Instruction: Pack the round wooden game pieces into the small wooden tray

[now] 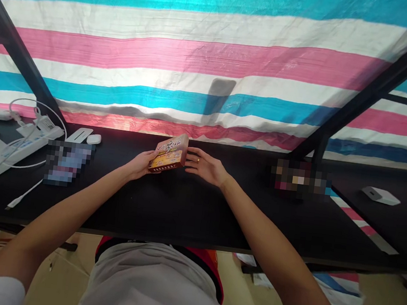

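A small printed cardboard box (170, 154), brown and yellow with dark lettering, is tilted above the black table (188, 215). My left hand (143, 165) grips its left edge, thumb on the front and fingers behind. Just right of the box is my right hand (207, 167), fingers stretched out toward its right side and a ring on one finger. Whether those fingertips touch the box I cannot tell for sure. What the box contains is hidden.
On the left lie a white power strip (14, 151) with cables, a blurred bluish item (68, 163) and a white cable plug (15, 202). A blurred dark item (298, 180) and a white adapter (381, 195) lie right. Black frame bars (378, 90) slant before striped sheeting.
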A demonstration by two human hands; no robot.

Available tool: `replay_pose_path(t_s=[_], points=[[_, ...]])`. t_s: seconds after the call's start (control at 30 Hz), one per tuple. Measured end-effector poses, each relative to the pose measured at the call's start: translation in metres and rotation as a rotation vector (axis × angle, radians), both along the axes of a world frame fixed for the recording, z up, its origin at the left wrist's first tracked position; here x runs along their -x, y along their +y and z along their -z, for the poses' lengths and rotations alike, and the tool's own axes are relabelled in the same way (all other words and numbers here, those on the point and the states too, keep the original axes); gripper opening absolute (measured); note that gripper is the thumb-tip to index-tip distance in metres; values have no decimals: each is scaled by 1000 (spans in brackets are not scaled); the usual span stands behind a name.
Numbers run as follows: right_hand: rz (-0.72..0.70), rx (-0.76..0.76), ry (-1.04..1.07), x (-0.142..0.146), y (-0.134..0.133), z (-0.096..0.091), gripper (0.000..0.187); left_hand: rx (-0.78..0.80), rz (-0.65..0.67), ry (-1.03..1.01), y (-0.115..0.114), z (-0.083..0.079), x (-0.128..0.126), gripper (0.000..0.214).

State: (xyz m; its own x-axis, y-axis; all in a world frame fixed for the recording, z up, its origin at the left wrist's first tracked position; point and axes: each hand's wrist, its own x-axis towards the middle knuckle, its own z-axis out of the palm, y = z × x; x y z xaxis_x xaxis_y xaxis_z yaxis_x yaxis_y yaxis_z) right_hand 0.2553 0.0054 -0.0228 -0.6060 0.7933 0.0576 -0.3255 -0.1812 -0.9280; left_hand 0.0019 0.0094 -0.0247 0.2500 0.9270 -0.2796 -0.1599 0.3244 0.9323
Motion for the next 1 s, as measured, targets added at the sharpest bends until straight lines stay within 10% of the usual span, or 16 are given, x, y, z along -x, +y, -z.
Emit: replay_pose_path(t_s=[1.0], points=[[268, -265, -282, 11, 12, 20, 44, -602, -124, 245, -16, -8, -9, 45]])
